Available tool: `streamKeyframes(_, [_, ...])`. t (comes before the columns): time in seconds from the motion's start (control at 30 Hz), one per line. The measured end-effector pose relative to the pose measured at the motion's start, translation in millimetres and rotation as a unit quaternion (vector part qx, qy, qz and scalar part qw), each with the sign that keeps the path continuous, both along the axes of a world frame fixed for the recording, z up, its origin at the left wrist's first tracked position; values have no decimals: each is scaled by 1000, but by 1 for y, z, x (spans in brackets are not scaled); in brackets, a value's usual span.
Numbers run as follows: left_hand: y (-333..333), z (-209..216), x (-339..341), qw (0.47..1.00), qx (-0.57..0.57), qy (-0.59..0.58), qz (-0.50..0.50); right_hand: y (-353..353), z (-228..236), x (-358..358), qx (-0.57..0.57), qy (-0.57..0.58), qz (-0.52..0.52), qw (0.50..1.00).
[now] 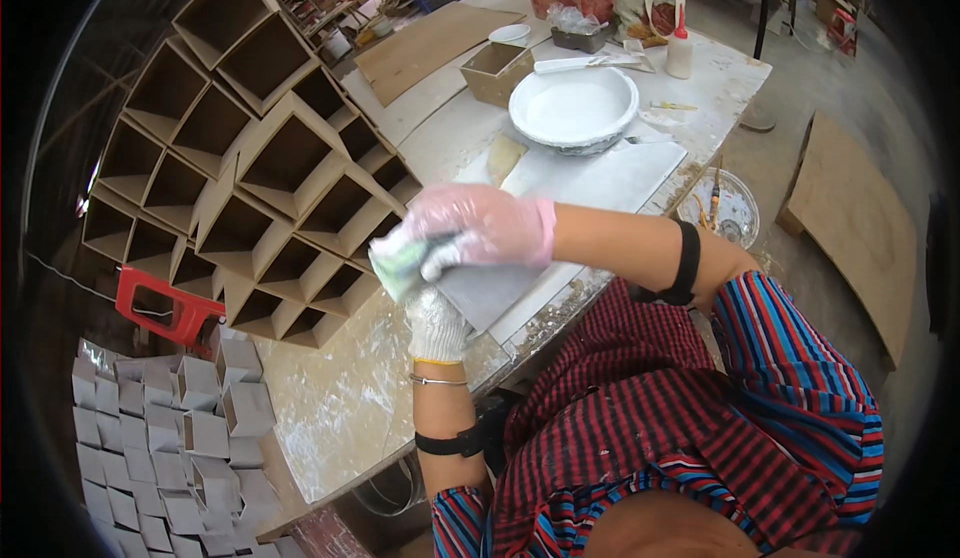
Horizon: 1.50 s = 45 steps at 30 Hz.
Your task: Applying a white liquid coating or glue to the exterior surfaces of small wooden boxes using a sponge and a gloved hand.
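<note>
In front of me, above the near edge of the worktable, my two hands meet. My right hand [470, 223], in a pinkish see-through glove, is closed around a soft-looking pale green and white piece [398, 266]; whether it is a sponge or a cloth I cannot tell. Just below it, my left hand [437, 320] wears a white knit glove, its whitened thumb bent up against a dark-edged thing between the hands. Most of that thing is hidden. A grey-white sheet [490, 293] lies on the table beneath the hands.
A white basin [575, 108] holds white paste, with a flat blade across its rim. Beyond it are a brown box [497, 73] and a red-capped bottle [679, 53]. Open brown boxes [290, 158] stack at left; grey ones [165, 428] stand lower. A bucket [722, 208] sits right.
</note>
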<state>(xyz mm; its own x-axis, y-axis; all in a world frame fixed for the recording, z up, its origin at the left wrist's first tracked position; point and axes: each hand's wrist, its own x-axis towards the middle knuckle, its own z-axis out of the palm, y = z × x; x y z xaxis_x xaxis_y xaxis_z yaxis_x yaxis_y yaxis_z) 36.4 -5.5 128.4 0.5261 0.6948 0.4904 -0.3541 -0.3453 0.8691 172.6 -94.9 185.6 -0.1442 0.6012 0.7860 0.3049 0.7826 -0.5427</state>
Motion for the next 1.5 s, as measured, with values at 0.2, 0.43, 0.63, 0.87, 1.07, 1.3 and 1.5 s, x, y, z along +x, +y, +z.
streamKeyframes(0.2, [1, -4, -24, 865, -469, -107, -144, -52, -31, -29, 9, -134, 45, 990])
streamKeyframes(0.43, [-10, 7, -12, 971, -227, 61, -47, -3, -1, 27, -5, 37, -48, 998])
streamKeyframes(0.63, [-3, -13, -35, 951, -281, 13, -128, -26, -28, 9, -21, -72, 2, 997])
streamKeyframes(0.87, [47, -43, -60, 833, -338, -224, -376, -85, -44, -3, -248, 350, 67, 901])
streamKeyframes(1.07, [13, -45, -48, 908, -219, -233, -270, -47, -63, 18, -109, 522, -21, 846])
streamKeyframes(1.3, [30, -51, -39, 974, -145, -156, -76, -54, -71, 6, -128, 511, -37, 849])
streamKeyframes(1.5, [1, -17, -38, 813, -304, -315, -384, -60, -67, 6, -136, 423, -151, 883])
